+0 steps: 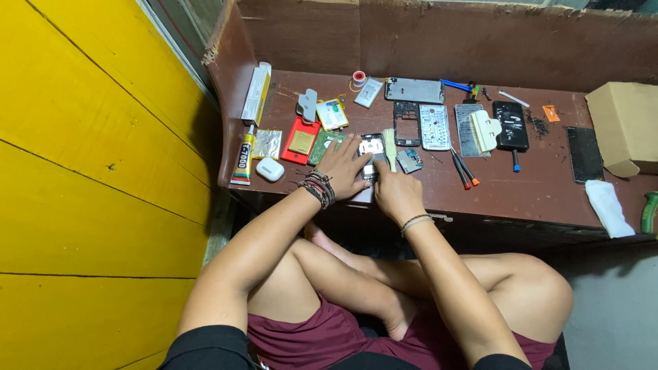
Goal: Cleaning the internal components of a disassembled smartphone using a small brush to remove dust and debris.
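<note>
Yellow plank wall (pixel 89 171) is seen at left; a brown wooden worktop (pixel 534 188) with a raised back board is seen ahead. A person is seated cross-legged before it, in maroon shorts.

A cardboard box (pixel 627 127) is set at the worktop's far right, with a dark glass panel (pixel 585 154) beside it and a white cloth (pixel 608 207) near the front edge.

Along the back row: a grey phone frame (pixel 415 90), a black phone (pixel 511 126), a white-backed panel (pixel 434 127), a dark open frame (pixel 406 123). A red case (pixel 300 140) lies left of centre; a long white box (pixel 257 92) stands against the left wall, a glue tube (pixel 242 159) below it, a white earbud case (pixel 270 169) just beside the tube.

The opened phone (pixel 371 148) lies at the front centre of the worktop, between both hands.

Left hand (pixel 343 168), wrist banded with dark bracelets: laid flat, fingers spread, pressed on the phone's left side and holding it down.

Right hand (pixel 396 192), thin band at wrist: fingers curled, forefinger extended onto the phone's lower right; whether a tool is gripped cannot be told.

A pale brush (pixel 389 145) lies just right of the phone. Two screwdrivers (pixel 465 170) with orange-red handles lie further right, well apart from the hands.
</note>
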